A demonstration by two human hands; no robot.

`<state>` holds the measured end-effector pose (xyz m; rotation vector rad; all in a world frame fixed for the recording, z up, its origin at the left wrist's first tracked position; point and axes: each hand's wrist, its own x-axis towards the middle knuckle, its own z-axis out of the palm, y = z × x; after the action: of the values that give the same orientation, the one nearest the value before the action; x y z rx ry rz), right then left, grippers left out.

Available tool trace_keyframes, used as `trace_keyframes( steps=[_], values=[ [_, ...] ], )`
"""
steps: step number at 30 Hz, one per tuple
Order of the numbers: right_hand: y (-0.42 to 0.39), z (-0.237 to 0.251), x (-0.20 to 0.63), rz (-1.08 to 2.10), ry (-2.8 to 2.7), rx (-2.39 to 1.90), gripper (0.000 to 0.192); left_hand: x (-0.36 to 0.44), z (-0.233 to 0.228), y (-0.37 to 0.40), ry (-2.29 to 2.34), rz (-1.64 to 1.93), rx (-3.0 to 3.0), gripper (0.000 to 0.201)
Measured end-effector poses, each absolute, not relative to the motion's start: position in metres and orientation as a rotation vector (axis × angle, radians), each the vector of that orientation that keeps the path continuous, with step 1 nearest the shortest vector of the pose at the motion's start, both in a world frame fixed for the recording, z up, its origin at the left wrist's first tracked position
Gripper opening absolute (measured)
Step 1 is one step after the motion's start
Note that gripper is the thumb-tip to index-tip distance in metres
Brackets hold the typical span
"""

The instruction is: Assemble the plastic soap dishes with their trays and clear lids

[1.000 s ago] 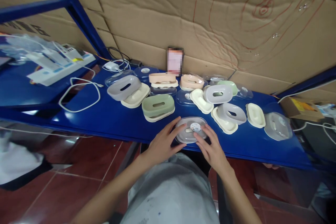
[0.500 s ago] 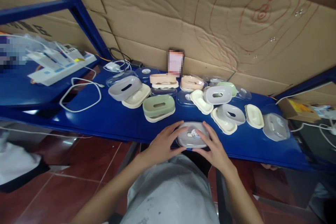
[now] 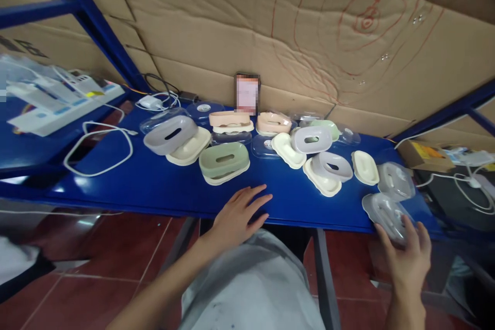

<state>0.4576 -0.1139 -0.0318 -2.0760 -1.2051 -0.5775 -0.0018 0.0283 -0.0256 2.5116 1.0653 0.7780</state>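
Worktop [image 3: 297, 211]: blue, backed along its rear edge by a cardboard panel [image 3: 193, 20].

Right hand [image 3: 410, 255]: positioned at the front edge, near the front right corner. Fingers are partly curled and hold a covered box [image 3: 384, 211], grey beneath a clear lid, by its near end. The box sits at an angle; whether it rests fully on the surface cannot be determined. Directly behind it, toward the right edge, stands a second covered box [image 3: 396, 180] of the same type.

Left hand [image 3: 235, 216]: extended over the front edge, left of its middle, palm down. Fingers are spread and hold nothing. Contact with the surface cannot be determined. Nearest item: a green shell [image 3: 211, 161] on a cream base [image 3: 228, 180].

Remaining items: a loose cream tray [image 3: 365, 168] lies beside the second covered box. Left of the tray, a lavender shell [image 3: 344, 169] overlaps a cream plate [image 3: 323, 185]. Two peach shells, left [image 3: 228, 118] and right [image 3: 266, 125], lie near the rear edge. A white cable [image 3: 93, 175] forms a loop toward the left edge.
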Motion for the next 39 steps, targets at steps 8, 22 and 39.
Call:
trace_keyframes(
  steps=[8, 22, 39],
  values=[
    [-0.081, -0.036, 0.493, -0.536, -1.204, -2.096, 0.104, -0.002, -0.023, 0.029, 1.022, 0.849, 2.537, 0.029],
    [-0.021, -0.023, 0.453, -0.666, -1.563, -2.026, 0.062, 0.000, -0.026, 0.031, 0.997, 0.853, 2.564, 0.024],
    [-0.021, -0.004, 0.292, 0.132, -2.195, -1.372, 0.037, -0.001, -0.023, 0.025, 1.077, 0.834, 2.573, 0.053]
  ],
)
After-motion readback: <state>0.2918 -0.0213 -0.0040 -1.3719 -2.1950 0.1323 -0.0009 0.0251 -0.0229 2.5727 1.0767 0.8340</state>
